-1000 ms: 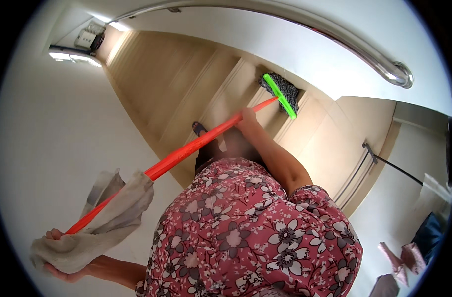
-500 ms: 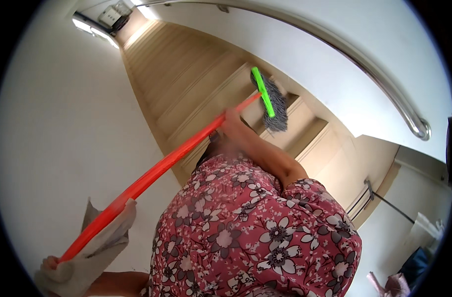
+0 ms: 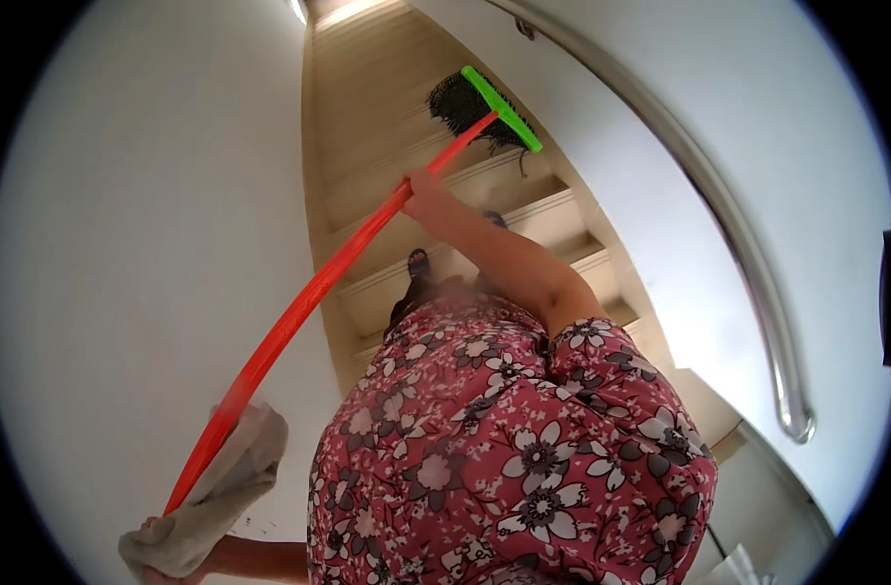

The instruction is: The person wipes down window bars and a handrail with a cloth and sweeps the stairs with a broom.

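Note:
A mop with a long red handle (image 3: 299,310) slants across the view from lower left to upper middle. Its green crossbar (image 3: 504,109) and dark grey strands (image 3: 457,102) rest on a stair at the right-hand side. My right hand (image 3: 424,195) is closed round the handle's lower part, not far from the crossbar. Down at the lower left, my left hand (image 3: 154,525) grips the handle's upper end. A grey-beige cloth (image 3: 221,480) drapes over that hand and along the handle, hiding most of the fingers.
I stand on beige stairs (image 3: 367,166), with dark sandals (image 3: 419,261) on the steps. A plain pale wall (image 3: 153,253) rises on the left. Along the white wall on the right runs a metal handrail (image 3: 704,185), its end curving down. My flowered top fills the lower middle.
My view has turned, and the stairs now run more straight ahead. The mop head sits farther up and left in view, its strands flipped to the crossbar's left side. Both hands keep their grip.

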`<state>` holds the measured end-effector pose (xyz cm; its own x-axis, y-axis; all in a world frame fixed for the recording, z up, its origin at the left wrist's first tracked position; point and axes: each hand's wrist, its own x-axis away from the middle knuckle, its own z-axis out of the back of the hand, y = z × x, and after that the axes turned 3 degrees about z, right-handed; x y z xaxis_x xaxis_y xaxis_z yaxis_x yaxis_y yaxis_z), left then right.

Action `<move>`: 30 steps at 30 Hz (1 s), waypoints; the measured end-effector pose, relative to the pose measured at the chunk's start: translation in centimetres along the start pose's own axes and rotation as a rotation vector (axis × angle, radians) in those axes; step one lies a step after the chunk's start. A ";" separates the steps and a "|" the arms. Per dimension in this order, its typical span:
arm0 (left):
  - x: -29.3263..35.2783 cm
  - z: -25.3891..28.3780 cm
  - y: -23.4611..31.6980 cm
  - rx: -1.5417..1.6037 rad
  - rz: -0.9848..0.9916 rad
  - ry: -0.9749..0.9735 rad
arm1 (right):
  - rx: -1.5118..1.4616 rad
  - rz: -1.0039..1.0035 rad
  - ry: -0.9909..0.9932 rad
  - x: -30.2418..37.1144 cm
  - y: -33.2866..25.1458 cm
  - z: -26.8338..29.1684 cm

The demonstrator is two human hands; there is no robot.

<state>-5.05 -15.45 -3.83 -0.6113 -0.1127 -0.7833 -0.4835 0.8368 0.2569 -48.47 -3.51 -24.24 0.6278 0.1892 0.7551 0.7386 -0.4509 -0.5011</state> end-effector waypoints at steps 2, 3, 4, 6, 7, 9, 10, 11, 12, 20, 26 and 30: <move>2.3 1.7 -1.0 -0.189 0.002 -0.142 | 0.002 -0.002 -0.061 -1.9 -0.5 1.8; 2.0 1.5 1.2 -0.179 0.259 -0.247 | 0.190 0.171 -0.155 -3.2 -0.4 3.2; 2.2 1.2 3.0 -0.190 0.532 -0.349 | 0.380 0.361 -0.241 -4.9 -0.6 5.4; 4.4 1.2 3.4 -0.343 0.296 -0.471 | 0.763 0.732 -0.417 -7.7 -1.2 9.2; 6.2 1.1 3.4 -0.481 0.062 -0.588 | 0.954 0.923 -0.491 -8.7 -1.7 10.8; 9.6 -0.5 7.3 -0.642 0.235 -0.447 | -0.066 0.157 -0.172 -10.4 -3.0 11.1; 10.5 -1.5 9.3 -0.573 0.675 -0.337 | -0.058 0.148 -0.172 -10.9 -3.2 12.1; 10.9 -2.0 10.6 -0.475 1.108 -0.213 | 0.039 0.150 -0.093 -11.6 -3.4 13.5; 11.4 -1.4 10.8 -0.481 1.107 -0.217 | 0.135 0.154 -0.012 -11.9 -3.7 14.5; 13.4 4.4 6.8 0.388 1.752 -0.615 | 1.197 0.730 -0.321 -17.7 -1.5 17.5; 14.5 5.6 2.6 -0.205 0.911 -0.378 | 1.616 0.628 -0.350 0.5 1.1 6.7; 14.0 5.8 -0.3 0.025 1.017 -0.295 | 1.300 0.496 -0.298 3.8 1.0 5.0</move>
<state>-9.86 -14.13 -18.18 -0.5432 0.7789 -0.3134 0.1855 0.4754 0.8600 -44.11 1.14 -23.97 0.7913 0.4977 0.3551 0.0245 0.5545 -0.8318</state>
